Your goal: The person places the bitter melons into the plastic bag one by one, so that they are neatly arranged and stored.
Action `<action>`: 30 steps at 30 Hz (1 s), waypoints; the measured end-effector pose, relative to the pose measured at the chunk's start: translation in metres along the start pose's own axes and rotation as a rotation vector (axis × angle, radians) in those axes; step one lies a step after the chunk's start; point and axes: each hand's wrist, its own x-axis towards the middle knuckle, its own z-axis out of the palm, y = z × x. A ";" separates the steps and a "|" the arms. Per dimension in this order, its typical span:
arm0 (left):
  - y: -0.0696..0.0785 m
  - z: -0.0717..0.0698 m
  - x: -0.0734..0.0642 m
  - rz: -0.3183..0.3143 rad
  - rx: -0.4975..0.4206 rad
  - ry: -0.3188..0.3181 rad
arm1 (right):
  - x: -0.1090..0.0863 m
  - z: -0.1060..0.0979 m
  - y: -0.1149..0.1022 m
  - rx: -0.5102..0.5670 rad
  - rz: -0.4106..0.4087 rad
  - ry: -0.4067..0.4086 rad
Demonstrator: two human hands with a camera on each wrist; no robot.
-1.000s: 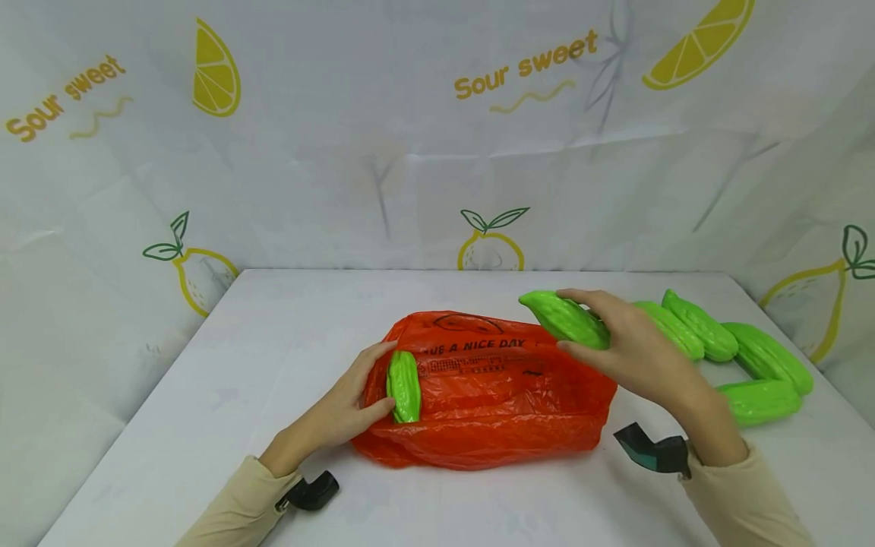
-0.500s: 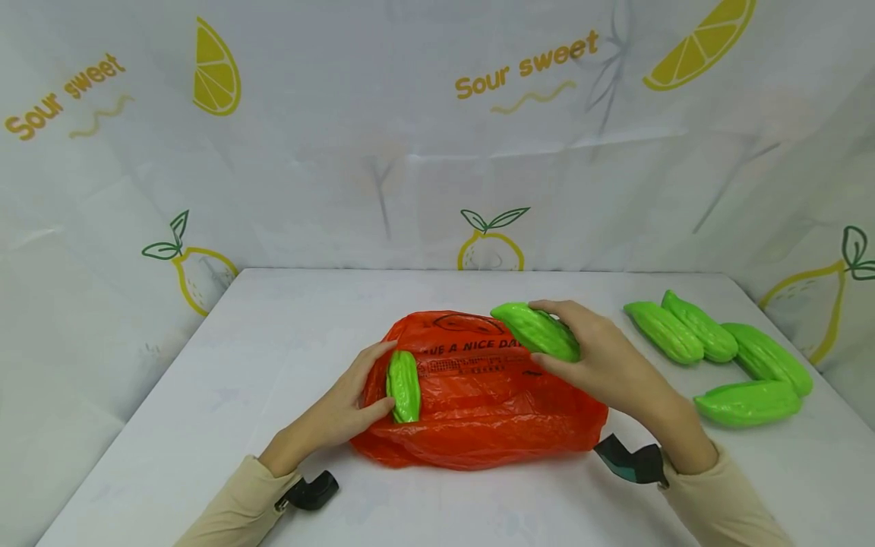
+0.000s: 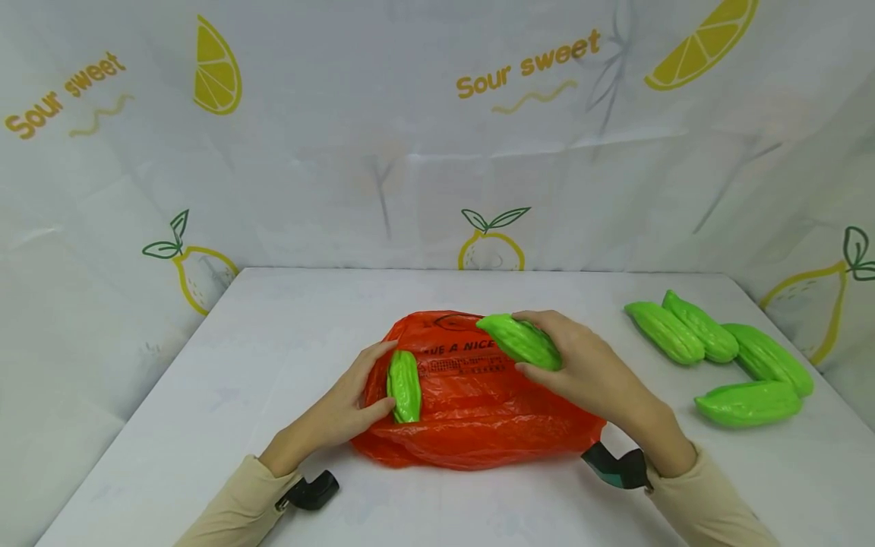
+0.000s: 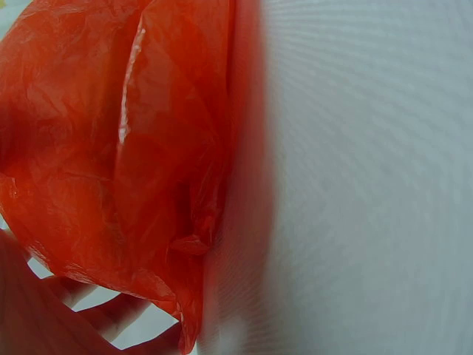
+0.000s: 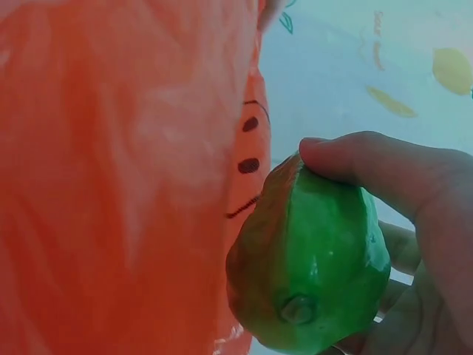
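Green gourd [image 3: 521, 342]: pinched between thumb and fingers of right hand [image 3: 574, 372], tilted, over red bag [image 3: 478, 441]. Second gourd [image 3: 405, 389]: inside, left end. Left hand [image 3: 335, 409]: spread at left rim. Probably best lowered gently, clear of thin plastic edges.

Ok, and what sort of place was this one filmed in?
Probably a staged recording booth: a lemon-print backdrop hangs behind and to both sides of a plain white table, and the person wears dark wrist devices.
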 end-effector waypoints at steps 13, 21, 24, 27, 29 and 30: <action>0.000 0.000 0.000 -0.001 0.001 0.002 | 0.002 0.012 -0.003 0.027 -0.001 -0.017; -0.001 0.000 0.000 -0.005 -0.007 0.004 | 0.003 0.020 -0.003 0.094 0.028 -0.044; -0.001 0.000 0.000 -0.008 -0.007 0.003 | 0.004 0.023 -0.005 0.110 0.039 -0.052; -0.001 0.000 0.000 -0.010 -0.008 0.000 | 0.006 0.027 -0.008 0.123 0.045 -0.060; -0.001 0.000 0.000 -0.010 -0.009 0.000 | 0.008 0.031 -0.010 0.124 0.047 -0.065; -0.001 0.000 0.000 -0.010 -0.010 -0.001 | 0.009 0.032 -0.011 0.124 0.047 -0.068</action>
